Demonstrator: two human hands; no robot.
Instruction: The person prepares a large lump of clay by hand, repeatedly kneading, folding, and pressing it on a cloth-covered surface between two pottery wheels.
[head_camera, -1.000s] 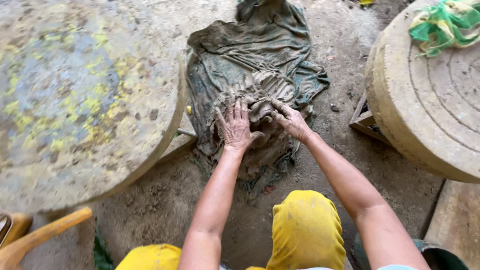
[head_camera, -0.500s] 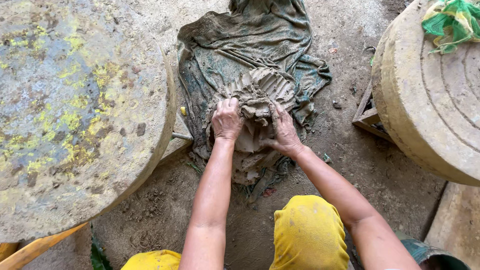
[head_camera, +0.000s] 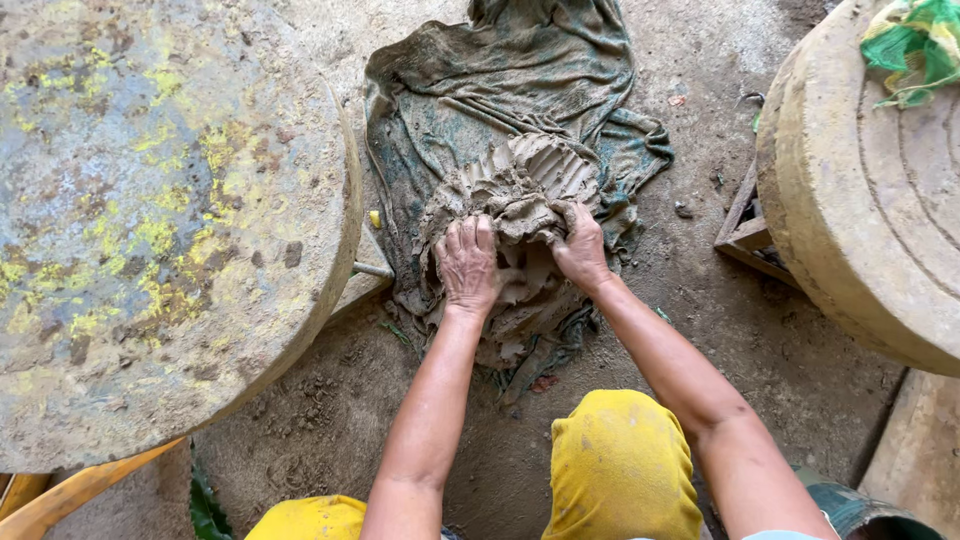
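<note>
Head view looked down on a dirt floor (head_camera: 330, 400). At the far left stood a big round stone slab (head_camera: 150, 220), its top blotched with yellow. Just right of it lay a muddy green cloth (head_camera: 500, 90) spread on the floor, and on the cloth sat a lump of wet grey clay (head_camera: 520, 190), ridged with finger marks. The left hand (head_camera: 468, 265) lay flat and open on the near side of the clay, fingers spread and pressing down. The right hand (head_camera: 580, 245) was curled around the clay's right edge, gripping a fold of it. Yellow-clad knees (head_camera: 618, 465) showed below. At the far right stood a second round slab (head_camera: 870, 190) with a green net (head_camera: 915, 45) on top.

The clay looked soft and sticky, so a hard pull with the right hand could probably tear off a piece. The cloth was bunched under the lump; pressing might work folds or floor grit into the clay.
</note>
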